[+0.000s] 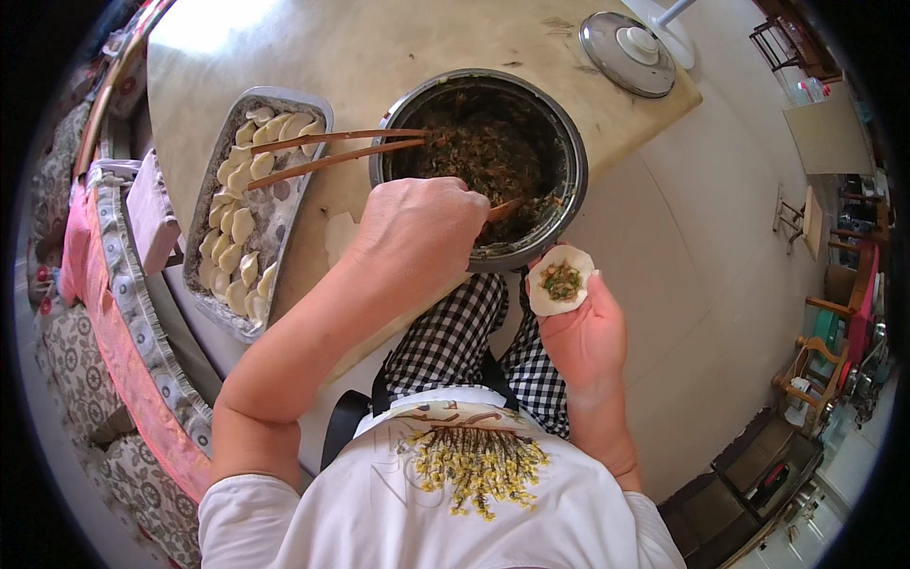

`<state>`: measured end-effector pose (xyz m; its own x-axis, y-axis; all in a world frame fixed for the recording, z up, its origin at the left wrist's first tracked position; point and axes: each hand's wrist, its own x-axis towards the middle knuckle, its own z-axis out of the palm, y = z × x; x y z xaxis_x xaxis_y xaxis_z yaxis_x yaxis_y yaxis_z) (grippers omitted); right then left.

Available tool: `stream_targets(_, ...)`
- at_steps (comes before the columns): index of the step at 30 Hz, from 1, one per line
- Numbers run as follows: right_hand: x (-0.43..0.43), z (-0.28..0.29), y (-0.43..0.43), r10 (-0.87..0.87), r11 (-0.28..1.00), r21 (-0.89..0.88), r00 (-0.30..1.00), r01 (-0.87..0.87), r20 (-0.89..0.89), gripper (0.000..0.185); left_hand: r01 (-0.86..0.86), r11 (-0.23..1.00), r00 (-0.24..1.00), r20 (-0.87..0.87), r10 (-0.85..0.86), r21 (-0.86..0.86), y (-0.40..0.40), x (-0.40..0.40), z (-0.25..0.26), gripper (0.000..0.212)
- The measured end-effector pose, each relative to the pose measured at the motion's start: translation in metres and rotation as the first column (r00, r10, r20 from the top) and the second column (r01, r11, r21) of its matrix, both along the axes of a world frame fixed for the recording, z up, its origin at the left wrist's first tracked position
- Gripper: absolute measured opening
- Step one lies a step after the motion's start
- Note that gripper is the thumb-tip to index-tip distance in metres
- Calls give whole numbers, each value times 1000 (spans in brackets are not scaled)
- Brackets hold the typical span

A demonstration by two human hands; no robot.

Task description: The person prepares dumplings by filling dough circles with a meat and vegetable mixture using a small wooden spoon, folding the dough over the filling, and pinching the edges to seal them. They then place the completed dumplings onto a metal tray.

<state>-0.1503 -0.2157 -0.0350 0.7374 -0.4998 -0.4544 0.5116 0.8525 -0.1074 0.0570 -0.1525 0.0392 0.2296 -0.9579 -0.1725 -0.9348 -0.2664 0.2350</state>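
My left hand [426,217] reaches over the near rim of a dark round pot [576,153], closed on a wooden utensil [503,210] whose other end dips into the chopped filling [490,153]. In the palm of my right hand [586,334], just outside the pot's near right side, lies a round dough wrapper [540,302] with a small mound of filling [560,279] at its centre. A pair of wooden chopsticks [320,160] leans over the pot's left rim, tips inside. Partly behind my left forearm, a flat pale wrapper [340,235] rests on the table.
Left of the pot, a floured metal tray [284,206] holds several rows of folded dumplings [231,256]. A glass lid [625,57] with a white knob lies by the table's [341,64] far right corner. Chairs and a stool [810,220] stand across the floor at right.
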Motion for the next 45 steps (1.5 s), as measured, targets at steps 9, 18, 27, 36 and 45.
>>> stream_targets(9,7,14,2,32,990,-129,977,-60,-209,42,-172,985,943,-284,173,26,-17,-2,-19,15)
stream_targets(18,7,14,2,29,988,-145,984,-55,-176,42,-306,944,798,-573,184,-123,-9,0,-8,15)
stream_targets(27,7,9,4,-8,983,-184,987,-22,-161,41,-425,893,713,-664,226,-152,6,-15,1,12)
stream_targets(36,0,21,2,-153,961,-232,988,150,3,37,-396,850,736,-673,68,-347,39,-31,14,12)
stream_targets(45,9,67,17,-110,991,-79,994,110,3,43,-28,809,998,-56,-6,-588,89,-94,4,23)
